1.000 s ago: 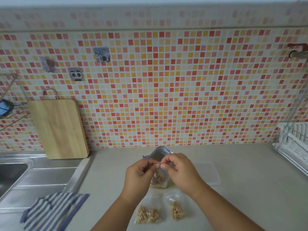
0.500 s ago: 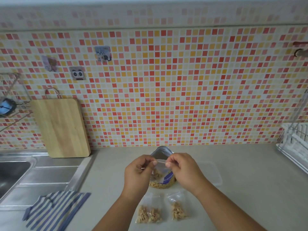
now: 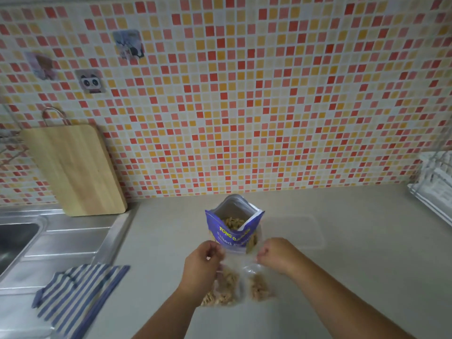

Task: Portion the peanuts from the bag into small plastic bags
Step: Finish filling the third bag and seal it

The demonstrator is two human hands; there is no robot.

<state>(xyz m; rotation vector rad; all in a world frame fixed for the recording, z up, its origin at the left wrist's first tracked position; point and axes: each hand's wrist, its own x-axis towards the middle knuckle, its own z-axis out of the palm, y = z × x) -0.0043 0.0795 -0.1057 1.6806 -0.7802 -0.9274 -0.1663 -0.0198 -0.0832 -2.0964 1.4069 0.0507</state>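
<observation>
A blue peanut bag (image 3: pixel 233 225) stands open on the counter, peanuts showing inside. In front of it I hold a small clear plastic bag (image 3: pixel 238 261) by its top edge. My left hand (image 3: pixel 203 264) pinches its left corner and my right hand (image 3: pixel 275 256) pinches its right corner, the two hands apart. Peanuts sit in the lower part of this bag, partly behind my left hand. Beneath it on the counter lie filled small bags of peanuts (image 3: pixel 259 287), blurred and partly overlapped.
A clear plastic lid or container (image 3: pixel 308 237) lies right of the peanut bag. A striped cloth (image 3: pixel 78 294) lies by the steel sink (image 3: pixel 17 243) on the left. A wooden cutting board (image 3: pixel 75 167) leans on the tiled wall. A dish rack (image 3: pixel 435 184) stands at the right edge.
My hands have come down towards me and spread apart along the small bag's top. The blue peanut bag behind them is now in full view. The camera has tilted downward.
</observation>
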